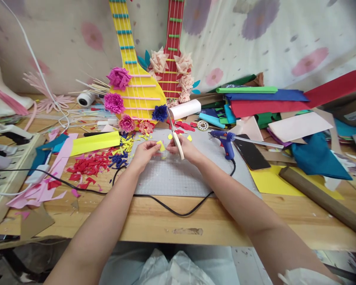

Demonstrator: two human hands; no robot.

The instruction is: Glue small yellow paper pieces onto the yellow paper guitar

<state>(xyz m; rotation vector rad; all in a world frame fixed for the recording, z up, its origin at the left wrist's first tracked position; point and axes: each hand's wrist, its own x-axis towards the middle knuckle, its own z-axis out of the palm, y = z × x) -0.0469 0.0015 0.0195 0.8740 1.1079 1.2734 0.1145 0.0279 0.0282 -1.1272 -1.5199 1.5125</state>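
My left hand pinches a small yellow paper piece over the grey cutting mat. Close beside it, my right hand is closed around a pair of scissors with pale handles. Their blades point up and away from me, toward the blue paper flower. The right fingertips come near the yellow piece; whether they touch it I cannot tell. A few small yellow petals lie on the mat behind my right hand. Beyond the mat stands a yellow paper-covered lute with pink and blue flowers.
A blue glue gun rests on the mat's right side, its black cable looping along the front. A phone and paper sheets lie farther right. Red scraps, a yellow strip and a power strip are left. A red lute stands behind.
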